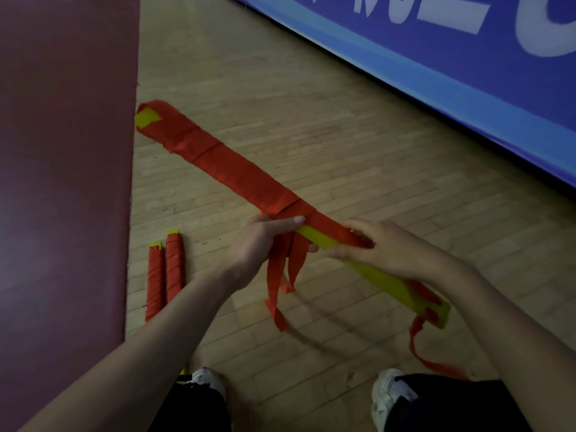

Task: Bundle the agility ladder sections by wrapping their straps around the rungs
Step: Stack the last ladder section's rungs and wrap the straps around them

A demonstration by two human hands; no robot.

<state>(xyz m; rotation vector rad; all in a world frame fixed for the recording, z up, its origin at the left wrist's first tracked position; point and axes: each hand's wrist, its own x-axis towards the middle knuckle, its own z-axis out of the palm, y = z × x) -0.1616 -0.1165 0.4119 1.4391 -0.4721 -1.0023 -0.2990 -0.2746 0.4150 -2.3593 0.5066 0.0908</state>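
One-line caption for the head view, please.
Left hand and right hand hold flat yellow plastic rungs part-wrapped in red fabric strap; two wrapped bundles lie on the wooden floor.

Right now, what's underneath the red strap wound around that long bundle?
Under it are yellow rungs; they peek out at the far tip and the near end. Where the red strap covers the middle, the rungs are hidden, so their number cannot be counted.

I see the left hand (265, 241) gripping the ladder bundle (237, 169) mid-length, thumb across its top; the right hand (386, 247) lies over it just beside (blurred, grip unclear).
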